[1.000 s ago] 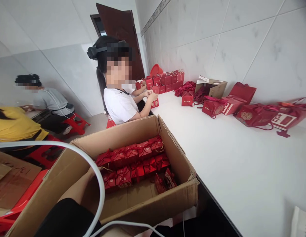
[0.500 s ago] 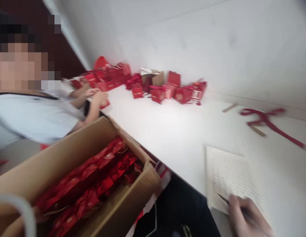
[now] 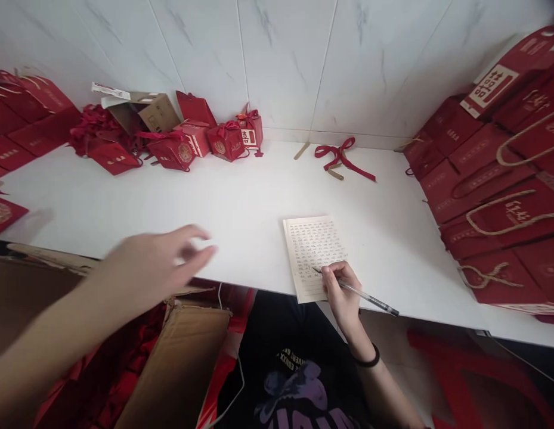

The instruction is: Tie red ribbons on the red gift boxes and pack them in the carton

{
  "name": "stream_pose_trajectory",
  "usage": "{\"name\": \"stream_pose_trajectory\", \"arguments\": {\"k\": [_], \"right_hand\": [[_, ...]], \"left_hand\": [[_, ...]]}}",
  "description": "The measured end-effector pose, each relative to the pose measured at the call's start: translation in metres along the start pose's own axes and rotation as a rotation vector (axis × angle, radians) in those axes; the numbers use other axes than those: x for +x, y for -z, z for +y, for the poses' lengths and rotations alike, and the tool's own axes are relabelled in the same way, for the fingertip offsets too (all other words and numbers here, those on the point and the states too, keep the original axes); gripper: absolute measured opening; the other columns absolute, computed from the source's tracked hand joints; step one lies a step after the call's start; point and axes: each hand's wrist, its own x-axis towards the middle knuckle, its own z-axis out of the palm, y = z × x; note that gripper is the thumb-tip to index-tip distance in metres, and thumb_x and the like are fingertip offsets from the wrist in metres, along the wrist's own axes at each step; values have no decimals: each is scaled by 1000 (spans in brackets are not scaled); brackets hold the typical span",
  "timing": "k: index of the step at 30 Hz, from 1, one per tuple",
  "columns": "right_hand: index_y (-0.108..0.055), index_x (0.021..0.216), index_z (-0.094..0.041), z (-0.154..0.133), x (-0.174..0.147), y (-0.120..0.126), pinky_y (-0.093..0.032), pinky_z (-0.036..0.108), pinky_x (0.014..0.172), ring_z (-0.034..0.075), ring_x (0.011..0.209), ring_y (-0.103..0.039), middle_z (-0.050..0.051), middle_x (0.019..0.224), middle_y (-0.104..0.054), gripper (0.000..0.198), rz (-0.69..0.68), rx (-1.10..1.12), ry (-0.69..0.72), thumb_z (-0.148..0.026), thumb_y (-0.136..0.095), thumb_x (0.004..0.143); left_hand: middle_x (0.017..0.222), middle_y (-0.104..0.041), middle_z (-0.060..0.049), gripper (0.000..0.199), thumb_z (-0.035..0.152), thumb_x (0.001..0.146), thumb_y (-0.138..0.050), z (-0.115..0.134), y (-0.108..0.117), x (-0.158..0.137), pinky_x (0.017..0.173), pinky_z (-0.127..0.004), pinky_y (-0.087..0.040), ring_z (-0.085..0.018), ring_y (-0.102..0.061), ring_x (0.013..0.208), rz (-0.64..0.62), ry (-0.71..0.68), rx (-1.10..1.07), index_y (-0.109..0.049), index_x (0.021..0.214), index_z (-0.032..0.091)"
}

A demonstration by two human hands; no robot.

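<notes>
My right hand [image 3: 343,292] is closed around a clear-barrelled pen [image 3: 370,300], its tip touching or just above a cream notepad [image 3: 310,290]. Rows of small handwriting cover most of the page, with a few blank lines near its bottom. Slightly blurred, my left hand [image 3: 155,262] hovers over the table's front edge. Its thumb and index finger are apart with nothing between them. Beneath that forearm is an open cardboard box [image 3: 187,351] with red items [image 3: 142,339] inside, partly hidden by the arm.
Along the wall on the white table [image 3: 250,208] stand several small red gift boxes [image 3: 225,141] and an open brown carton [image 3: 159,113]. A dark red ribbon [image 3: 342,156] lies behind the notepad. Red bags with rope handles [image 3: 504,208] are stacked at the right.
The view has swung right, bringing the stacked bags into sight and losing the other person's body. My left hand now shows above the table edge. My right hand still holds the pen at the notepad.
</notes>
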Motion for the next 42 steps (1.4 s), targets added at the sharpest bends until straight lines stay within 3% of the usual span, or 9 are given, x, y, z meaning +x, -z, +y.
{"name": "stream_pose_trajectory", "arguments": {"k": [2,4,6,9,14,17,22,31,42], "right_hand": [[-47,72,-19,0,2,0,-30,21,38,8,40,-36,-6,52,-42,28,-9,-23,-11,-40,-60,84],[-48,73,-19,0,4,1,-33,21,40,9,43,-40,-4,57,-46,27,2,-63,-8,-40,-62,82],[-48,73,-19,0,5,1,-34,21,40,9,45,-42,-3,60,-49,26,16,-88,-10,-39,-64,81],[-45,72,-19,1,3,2,-32,21,38,8,41,-40,-5,55,-48,27,11,-24,-47,-38,-61,84],[-44,72,-19,-8,-3,5,-34,20,40,9,43,-43,-3,58,-53,25,24,-31,-59,-34,-54,90],[-42,65,-19,-10,-3,6,-36,22,47,10,49,-45,-3,56,-49,29,9,-202,34,-30,-56,88],[-30,56,-20,0,-1,3,-27,22,42,7,42,-30,-6,47,-33,39,-20,-460,86,-28,-51,87],[-24,57,-20,0,2,2,-21,22,41,7,43,-22,-7,48,-24,35,-40,-571,123,-20,-48,83],[-21,56,-20,-1,2,3,-20,21,40,7,43,-22,-7,47,-22,35,-12,-623,89,-21,-46,81]], "left_hand": [[86,-67,-2,34,46,88,-44,33,-10,33,72,-36,-44,-22,-60,76,-65,-204,200,-57,108,22],[107,-63,-9,36,40,87,-45,61,-29,69,81,-36,-43,-26,-58,96,-100,-471,295,-57,112,17],[130,-50,-12,43,39,86,-48,74,-51,98,92,-36,-39,-27,-47,116,-141,-593,278,-51,122,16],[147,-30,-11,56,44,87,-47,70,-77,118,104,-37,-29,-25,-28,133,-209,-664,196,-38,135,18],[152,-16,-8,65,48,85,-48,58,-93,115,108,-44,-22,-30,-14,138,-357,-617,185,-28,141,20],[151,-18,-10,63,45,85,-48,64,-93,113,107,-44,-24,-32,-16,137,-346,-607,221,-30,139,17],[151,-16,-12,65,43,85,-45,71,-92,111,105,-44,-27,-33,-15,137,-341,-604,270,-27,140,14],[153,-4,-13,71,48,86,-40,70,-101,106,112,-45,-12,-31,-3,140,-361,-592,263,-20,143,10],[152,-5,-15,71,45,86,-43,72,-100,105,111,-45,-15,-32,-3,140,-358,-591,249,-21,142,8]]}}
